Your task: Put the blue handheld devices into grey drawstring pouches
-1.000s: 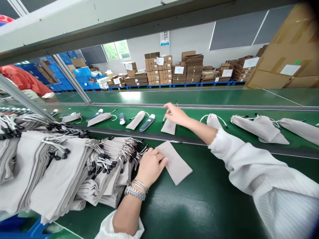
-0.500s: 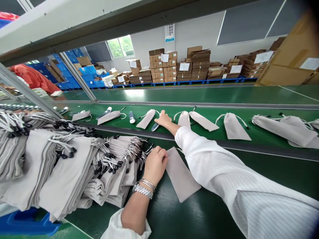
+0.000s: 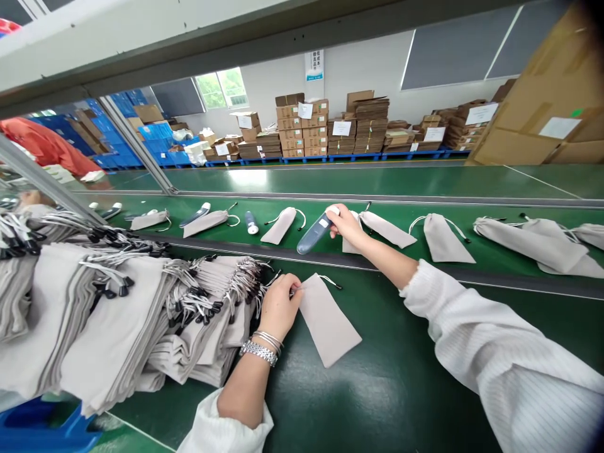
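A dark blue-grey device with a white end (image 3: 313,235) is pinched at that end by my right hand (image 3: 346,225), raised over the near edge of the belt. My left hand (image 3: 280,306) pinches the top corner of a flat grey drawstring pouch (image 3: 329,322), which lies on the green work surface. Its white cord with a black tip sticks out at the upper right. Left of my left hand are thick stacks of similar pouches (image 3: 117,321) with white cords and black tips.
Along the green belt (image 3: 264,250) lie several pouches and another device (image 3: 251,223). A metal post (image 3: 136,145) stands at the left and a beam crosses above. A person in red (image 3: 47,146) is at far left; a blue bin (image 3: 47,431) is at lower left.
My right hand has picked the device up from the belt and moved right with it. My left hand and its pouch have shifted slightly left in view.
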`<state>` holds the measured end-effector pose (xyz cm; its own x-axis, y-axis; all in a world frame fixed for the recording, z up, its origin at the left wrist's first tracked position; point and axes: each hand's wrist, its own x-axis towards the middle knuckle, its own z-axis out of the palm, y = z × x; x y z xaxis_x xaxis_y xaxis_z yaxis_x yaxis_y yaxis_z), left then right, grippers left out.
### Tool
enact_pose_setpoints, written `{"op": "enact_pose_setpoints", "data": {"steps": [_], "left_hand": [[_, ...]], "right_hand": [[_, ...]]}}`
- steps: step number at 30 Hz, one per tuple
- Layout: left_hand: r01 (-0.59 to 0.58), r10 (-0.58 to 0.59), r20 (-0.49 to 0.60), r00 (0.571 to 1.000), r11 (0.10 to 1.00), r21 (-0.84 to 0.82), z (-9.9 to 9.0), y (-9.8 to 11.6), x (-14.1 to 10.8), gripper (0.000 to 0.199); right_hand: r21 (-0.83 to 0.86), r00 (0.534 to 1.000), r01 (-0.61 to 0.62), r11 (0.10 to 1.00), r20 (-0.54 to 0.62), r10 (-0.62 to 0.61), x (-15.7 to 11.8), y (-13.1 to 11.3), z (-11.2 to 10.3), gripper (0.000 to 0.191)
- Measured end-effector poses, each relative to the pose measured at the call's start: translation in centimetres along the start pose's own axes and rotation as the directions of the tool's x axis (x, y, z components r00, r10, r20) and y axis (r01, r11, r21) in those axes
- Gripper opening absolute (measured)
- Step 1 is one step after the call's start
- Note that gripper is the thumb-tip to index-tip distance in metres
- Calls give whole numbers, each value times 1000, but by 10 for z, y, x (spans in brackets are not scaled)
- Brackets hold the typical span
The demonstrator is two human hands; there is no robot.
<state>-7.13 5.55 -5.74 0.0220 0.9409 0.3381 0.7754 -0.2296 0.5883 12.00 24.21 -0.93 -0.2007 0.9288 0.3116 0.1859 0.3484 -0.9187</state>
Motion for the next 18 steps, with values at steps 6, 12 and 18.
{"op": "enact_pose_setpoints", "data": {"steps": [6, 12, 18], "left_hand": [[23, -23, -9, 1000, 1000, 15, 1, -3, 1, 11], [-102, 101, 39, 994, 994, 31, -6, 14, -4, 10], [-129, 161, 45, 986, 903, -410, -10, 34, -15, 11]], "right_hand": [[-39, 988, 119, 992, 98, -115, -41, -17, -16, 18], [-137, 978, 189, 972, 119, -173, -59, -27, -19, 23], [-144, 948, 150, 978, 302, -101, -76, -44, -17, 31]]}}
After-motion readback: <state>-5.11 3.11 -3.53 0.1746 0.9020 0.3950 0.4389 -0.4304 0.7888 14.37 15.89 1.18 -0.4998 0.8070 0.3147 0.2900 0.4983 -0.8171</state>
